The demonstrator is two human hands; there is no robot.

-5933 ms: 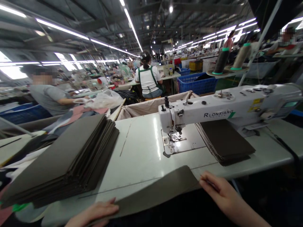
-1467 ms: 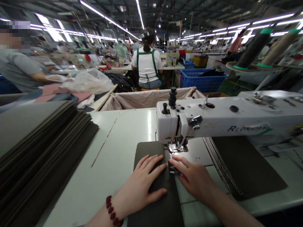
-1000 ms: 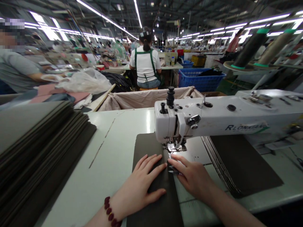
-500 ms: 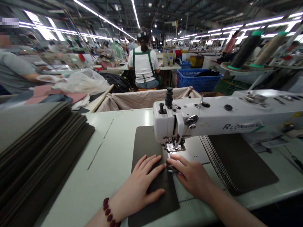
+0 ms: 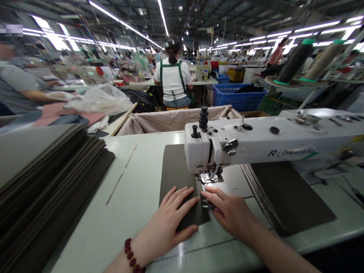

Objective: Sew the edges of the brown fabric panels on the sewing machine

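Note:
A dark olive-grey panel (image 5: 176, 163) lies on the sewing table, its right edge at the presser foot (image 5: 209, 177) of a white sewing machine (image 5: 256, 138). My left hand (image 5: 174, 216) rests on the panel, fingers spread and flat. Beside the panel's right edge, just in front of the presser foot, is my right hand (image 5: 230, 208). Its forward fingers touch near that edge, while the others are curled around thread snips (image 5: 208, 207). Two pointed blade tips stick out to the left; the rest of the snips is hidden in the palm.
A tall stack of similar dark panels (image 5: 54, 189) stands at the left. More panels (image 5: 292, 193) lie right of the needle, partly under the machine arm. Behind the table is a cloth-lined bin (image 5: 167, 120). Thread cones (image 5: 298, 60) stand at the right; a co-worker (image 5: 173, 76) sits ahead.
The panel has slid away from me under the presser foot, so its near edge lies farther forward and printed ruler marks show on the table. Both hands stay almost in place.

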